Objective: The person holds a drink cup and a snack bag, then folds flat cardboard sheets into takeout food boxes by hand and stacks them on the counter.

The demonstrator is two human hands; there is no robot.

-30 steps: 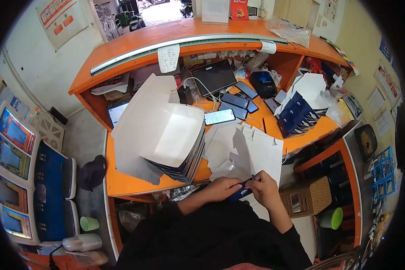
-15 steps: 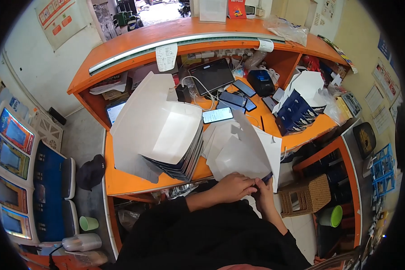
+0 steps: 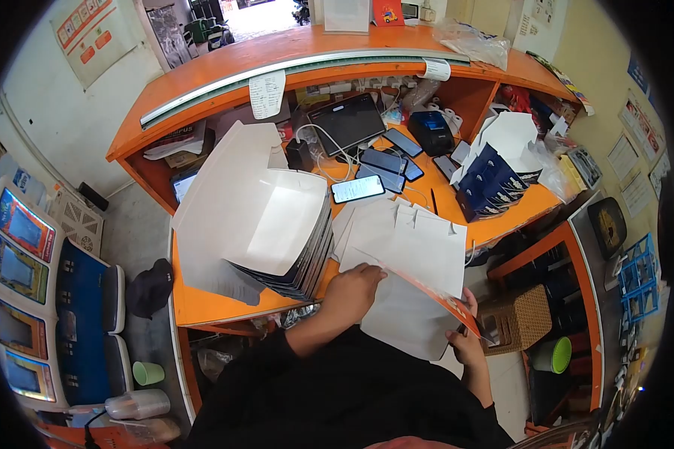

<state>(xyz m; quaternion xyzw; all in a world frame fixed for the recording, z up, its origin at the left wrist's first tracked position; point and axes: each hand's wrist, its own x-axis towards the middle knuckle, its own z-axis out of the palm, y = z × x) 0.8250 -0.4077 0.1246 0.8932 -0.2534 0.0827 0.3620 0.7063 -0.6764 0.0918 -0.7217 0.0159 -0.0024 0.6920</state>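
A white card sheet point(image 3: 408, 310) with an orange printed side is tilted over the desk's front edge. My left hand point(image 3: 352, 293) pinches its upper left edge. Around its right end, the fingers and thumb of my right hand point(image 3: 466, 337) are closed. Flat white sheets point(image 3: 434, 247) lie on the desk just beyond. To the left stands a stack of nested white and dark card trays point(image 3: 288, 224), beside a larger white sheet point(image 3: 213, 202). Folded dark blue boxes with white insides point(image 3: 490, 183) stand at the right.
Several phones, one lit point(image 3: 358, 189), lie on the orange desk point(image 3: 198, 288) near a tablet point(image 3: 346, 123) and a black device point(image 3: 430, 132). A raised orange counter point(image 3: 225, 63) runs behind. A woven basket point(image 3: 528, 318) and a green bin point(image 3: 553, 355) are at the lower right.
The held card has turned and opened out, so its orange side shows. My left hand has moved left, away from my right hand, which has shifted slightly right. The view has shifted slightly.
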